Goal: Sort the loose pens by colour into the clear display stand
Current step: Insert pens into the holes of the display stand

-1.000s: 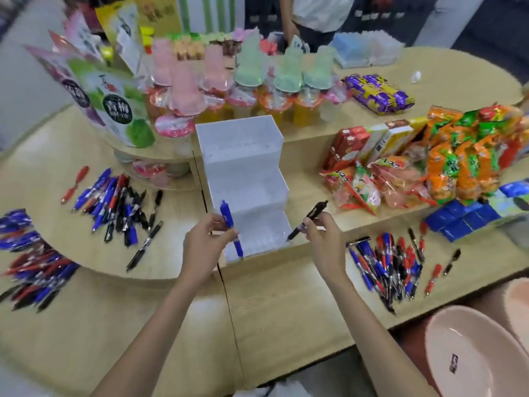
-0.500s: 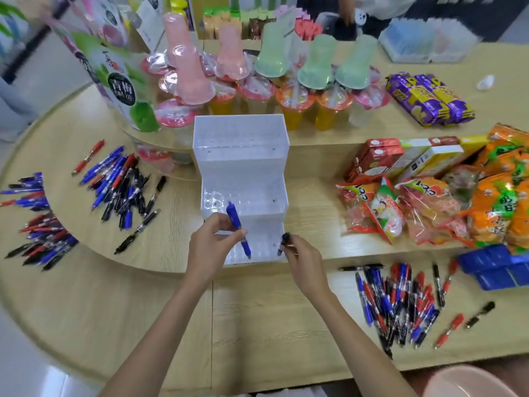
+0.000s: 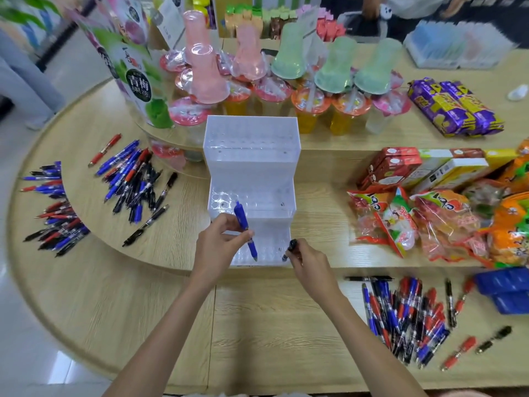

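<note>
Placement of the first 2 pens is the step in hand. All 3 tiers of the clear display stand (image 3: 252, 163) look bare, so the sort has hardly begun.

Your left hand (image 3: 216, 243) pinches a blue pen (image 3: 245, 228) near its middle between thumb and fingertips, the other fingers loosely curled. The pen is steeply tilted, with its clicker end up over the middle tier and its tip down over the lowest tier.

Your right hand (image 3: 310, 263) has its fingers curled round a black pen (image 3: 290, 247), seen almost end-on. The tip seems to sit at or just above the holes at the right end of the lowest tier, though the clear plastic makes contact hard to judge.

The stand sits on the raised shelf (image 3: 174, 242) just ahead of both hands. Loose blue, red and black pens lie in a left heap (image 3: 134, 179) on that shelf, a far-left heap (image 3: 54, 213) on the table (image 3: 272, 325) and a right heap (image 3: 406, 313) beside your right arm.

The next move likely calls for you to line each tip over a hole, lower it straight and let go. Blue and black want separate rows, so that red has one of its own.
</note>
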